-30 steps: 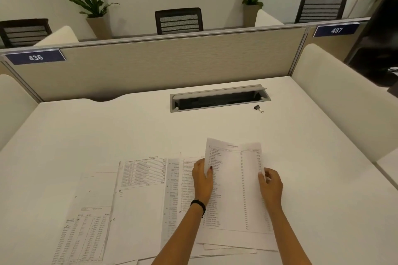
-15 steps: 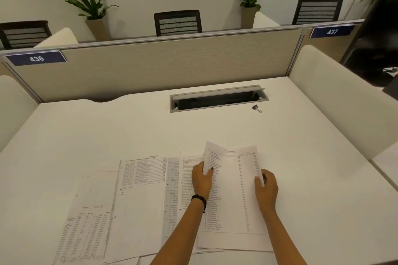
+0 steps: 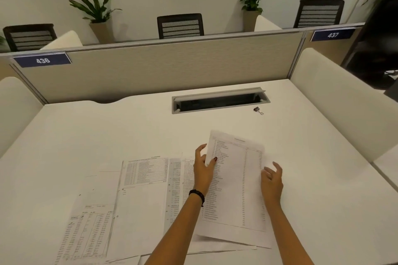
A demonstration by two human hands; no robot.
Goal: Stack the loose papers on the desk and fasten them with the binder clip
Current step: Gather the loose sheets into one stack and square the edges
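The white printed sheet (image 3: 237, 178) lies on top of a few others at the near middle of the white desk (image 3: 107, 135), skewed a little so the edges below it show at its near end. The left hand (image 3: 203, 170) has its thumb on the sheet's left edge with the fingers spread beside it, a wide grip. The right hand (image 3: 272, 180) sits at the right edge with fingers loosely curled, holding nothing. More loose white printed papers (image 3: 142, 178) fan out to the left, overlapping one another. The small black binder clip (image 3: 257, 110) lies well apart at the far side, just beside the grey cable slot (image 3: 219, 100).

The step in hand looks like gathering, still at an early stage. To do it well, I would square this pile first by pressing both long edges inward with flat palms. Then slide each left-hand paper across singly, not in a bunch, so none creases. Tapping the gathered stack on its short edge should come before reaching for the clip.
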